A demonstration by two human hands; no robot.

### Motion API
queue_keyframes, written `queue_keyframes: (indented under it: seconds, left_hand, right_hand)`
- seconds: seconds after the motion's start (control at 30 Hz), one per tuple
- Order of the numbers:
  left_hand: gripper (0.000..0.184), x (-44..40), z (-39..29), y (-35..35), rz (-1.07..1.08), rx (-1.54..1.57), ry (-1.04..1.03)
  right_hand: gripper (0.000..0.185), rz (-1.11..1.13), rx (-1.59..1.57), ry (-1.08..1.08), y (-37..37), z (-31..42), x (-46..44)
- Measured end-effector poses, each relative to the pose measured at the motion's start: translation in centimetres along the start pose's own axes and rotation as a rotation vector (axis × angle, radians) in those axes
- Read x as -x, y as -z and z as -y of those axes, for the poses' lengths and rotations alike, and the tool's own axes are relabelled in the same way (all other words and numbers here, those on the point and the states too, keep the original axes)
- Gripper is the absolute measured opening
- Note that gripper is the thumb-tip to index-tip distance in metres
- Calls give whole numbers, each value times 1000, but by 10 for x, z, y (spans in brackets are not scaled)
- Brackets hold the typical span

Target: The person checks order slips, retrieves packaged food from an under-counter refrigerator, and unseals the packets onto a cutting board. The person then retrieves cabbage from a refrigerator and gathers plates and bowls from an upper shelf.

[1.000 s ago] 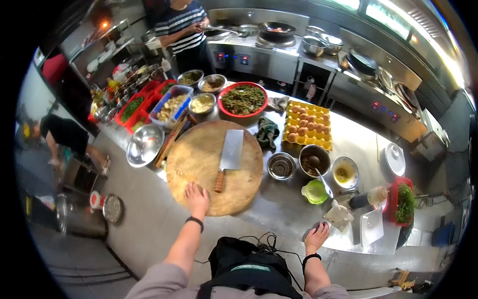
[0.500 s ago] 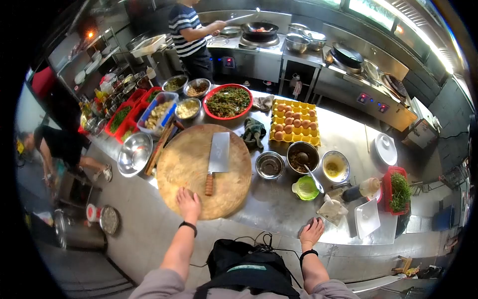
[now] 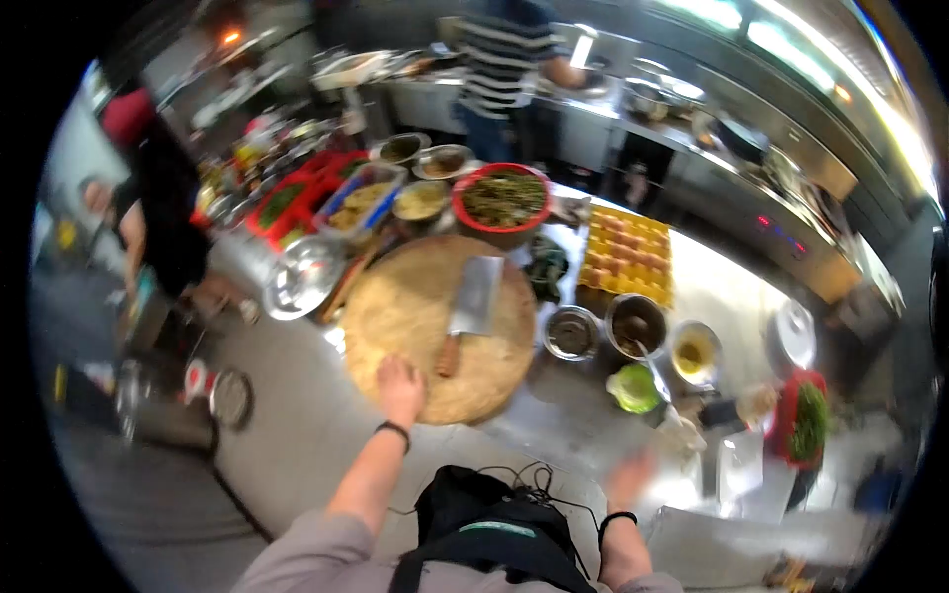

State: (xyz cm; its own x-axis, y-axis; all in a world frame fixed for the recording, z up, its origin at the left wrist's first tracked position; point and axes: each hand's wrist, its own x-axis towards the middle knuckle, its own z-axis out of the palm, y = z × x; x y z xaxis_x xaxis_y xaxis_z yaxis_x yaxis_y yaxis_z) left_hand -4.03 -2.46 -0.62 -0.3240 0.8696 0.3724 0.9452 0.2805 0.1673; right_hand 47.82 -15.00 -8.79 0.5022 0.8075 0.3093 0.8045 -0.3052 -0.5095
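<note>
My left hand [image 3: 400, 388] lies flat on the near edge of the round wooden chopping board [image 3: 395, 287], fingers stretched out. Just ahead and to the right of it, a cleaver [image 3: 476, 296] rests on the board, its wooden handle toward me. My right hand [image 3: 631, 478] is smeared by motion near the front edge of the steel table, left of a crumpled white packet [image 3: 680, 440]. Its fingers cannot be made out, and I see nothing held in it. A green bowl [image 3: 634, 387] is farther in from that hand.
Behind the board stand a red basin of chopped greens [image 3: 502, 198] and a metal bowl [image 3: 304, 277]. A yellow egg tray [image 3: 627, 281], a dark sauce pot [image 3: 636, 321] and a red basket of greens [image 3: 809, 420] are to the right. A person in a striped shirt [image 3: 504, 64] stands at the stove.
The view has swung, shifting the table rightward in the picture and blurring it. My right hand has moved from its resting place at the table edge. The striped-shirted person has moved right along the stove.
</note>
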Motion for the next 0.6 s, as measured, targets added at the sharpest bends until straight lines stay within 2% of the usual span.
queue_keyframes:
  seconds: [0.03,0.1,0.13,0.17,0.3,0.47,0.57,0.6]
  left_hand:
    - [56,3,3,-2,4,11,18]
    - [53,0,-4,14,30,0,39]
    - [49,-2,-8,23,62,-5,32]
    - [48,-4,-11,29,49,2,53]
    - [52,-7,-12,36,93,30,95]
    - [48,-6,-12,40,55,44,100]
    - [48,-7,-13,44,102,60,89]
    - [48,-9,-14,47,98,55,95]
  right_hand:
    - [40,0,-81,48,-12,-32,8]
    - [40,-19,-49,104,-20,-23,4]
    - [39,-58,79,110,1,-3,1]
    - [38,-66,77,122,4,5,-2]
    - [37,-80,97,158,-7,-10,3]
    - [37,-60,-57,120,-20,-34,7]
    - [48,-36,530,280,-16,-36,8]
    - [48,-34,524,286,-28,-43,6]
